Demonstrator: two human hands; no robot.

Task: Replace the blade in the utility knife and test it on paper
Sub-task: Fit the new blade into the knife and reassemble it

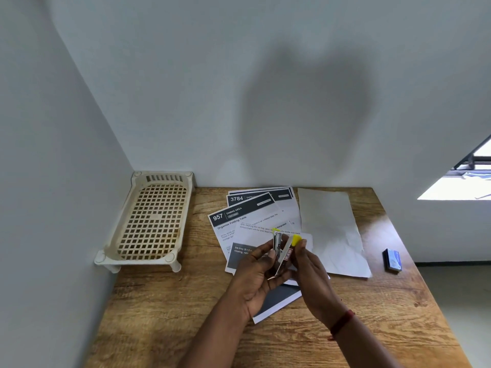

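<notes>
Both hands are raised above the printed sheets (247,221) at the middle of the wooden table (186,301). My left hand (256,277) grips the metal body of the utility knife (278,247), which stands nearly upright with a yellow tip at its top. My right hand (312,272) pinches a yellow end piece (295,239) joined to a thin metal strip (284,258) that slants down to the knife's lower end. A plain white sheet (329,229) lies to the right of the printed ones.
A cream plastic rack with a grid floor (148,221) stands at the table's left against the wall corner. A small dark and blue box (392,260) lies near the right edge. White walls close the back and left sides.
</notes>
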